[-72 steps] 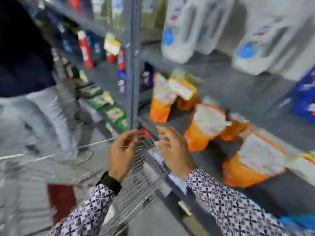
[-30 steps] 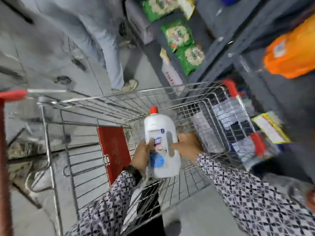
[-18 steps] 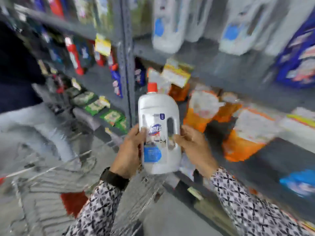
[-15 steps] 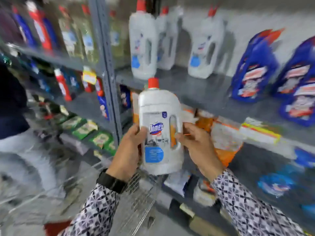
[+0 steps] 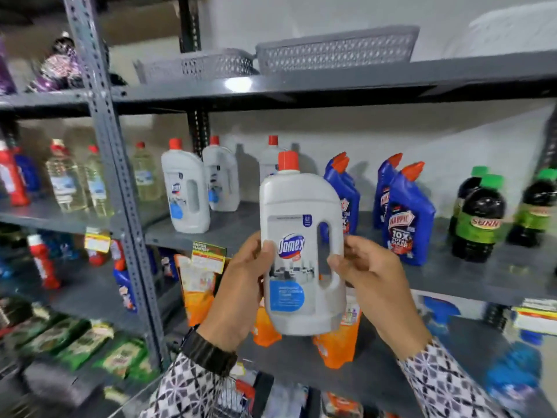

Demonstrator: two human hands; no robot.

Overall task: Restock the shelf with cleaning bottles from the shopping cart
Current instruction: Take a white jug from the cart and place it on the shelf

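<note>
While we hold the white Domex bottle point(image 5: 301, 251) upright in front of the middle shelf point(image 5: 452, 279), both hands are clamped on its flanks: the left hand point(image 5: 241, 285) presses its fingers point(image 5: 265, 251) against the labelled side, and the right hand point(image 5: 370, 282) wraps the side with the moulded handle, fingertips just reaching into the handle slot. It hangs in the air, not yet resting on the shelf, level with the gap between the white bottles already stocked point(image 5: 187, 191) and the blue Harpic bottles point(image 5: 407, 215).

We judge it a full jug, so fairly heavy for its size, with liquid that may slosh if tipped. Its body is stiff moulded plastic, smooth and slightly glossy, so it could slide in a loose grip; the glossy label gives little extra hold. The through-handle on the right is the sure place to carry it one-handed, while a palm under the flat base would steady the set-down. The red screw cap point(image 5: 288, 160) looks closed, yet we would not lift by it.

Shape-wise it is a flat-sided, round-shouldered slab with a narrow neck, so it should stand stably on the grey metal shelf. Below, soft orange refill pouches point(image 5: 337, 342) slump on a lower shelf.
</note>
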